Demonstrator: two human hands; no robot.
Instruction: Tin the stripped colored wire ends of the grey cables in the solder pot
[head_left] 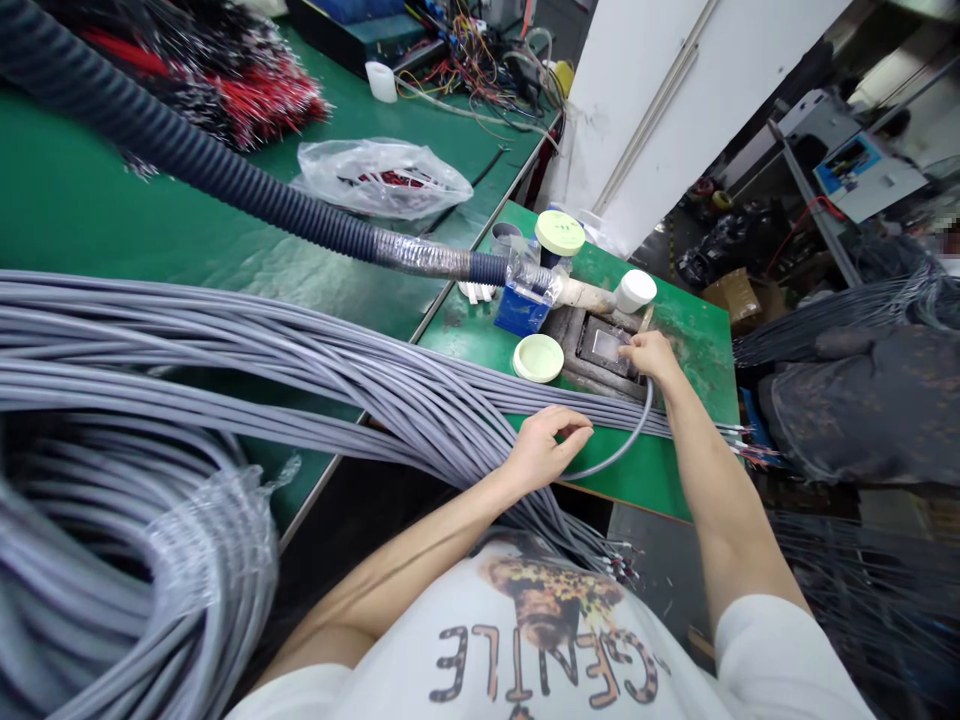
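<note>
My right hand [651, 356] pinches the end of a grey cable [634, 436] over the square solder pot [606, 342]. The cable's tip is hidden by my fingers. From there the cable bends down and left, passing under the side of my left hand [547, 445]. That hand lies over a thick bundle of grey cables [420, 400], its fingers curled and the thumb close to the index finger. Nothing shows between those fingertips. Beside the pot is a shallow pale-green lid [538, 358]. A white nozzle [585, 295] on a dark corrugated hose [262, 195] points across the pot's back edge.
Behind the pot stand a blue box [521, 308], a yellow-lidded jar [559, 234] and a white round container [636, 290]. Stripped cable ends [750, 445] stick out past the green board's right side. A wrapped cable coil [202, 550] lies at lower left. A plastic bag [386, 178] is farther back.
</note>
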